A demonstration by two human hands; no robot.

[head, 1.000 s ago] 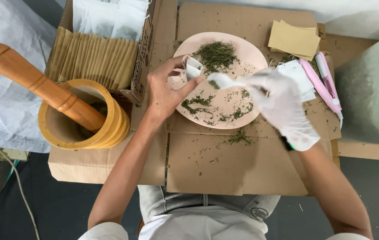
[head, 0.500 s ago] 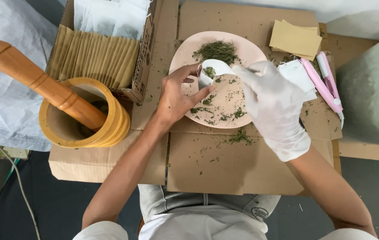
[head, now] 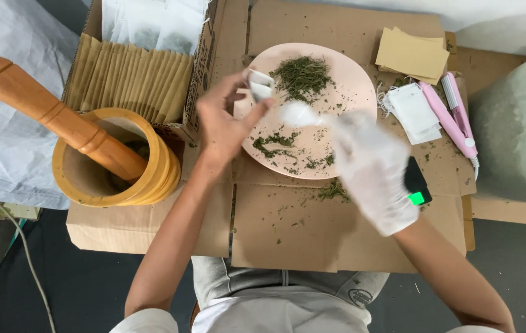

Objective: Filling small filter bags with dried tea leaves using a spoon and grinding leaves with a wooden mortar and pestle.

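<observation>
White spoon [head: 300,114] gripped in the gloved right hand [head: 371,169] points its bowl left toward the small sachet [head: 260,85] pinched open by the bare left hand [head: 223,120] over the pink plate [head: 361,80].

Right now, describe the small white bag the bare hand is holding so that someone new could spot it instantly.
Start at the round pink plate of dried green herbs in the middle of the cardboard. At its left rim, the bare left hand pinches a small white bag. Unlike the flat white bags stacked right of the plate, this one is lifted off the cardboard, with a white spoon beside it.
</observation>
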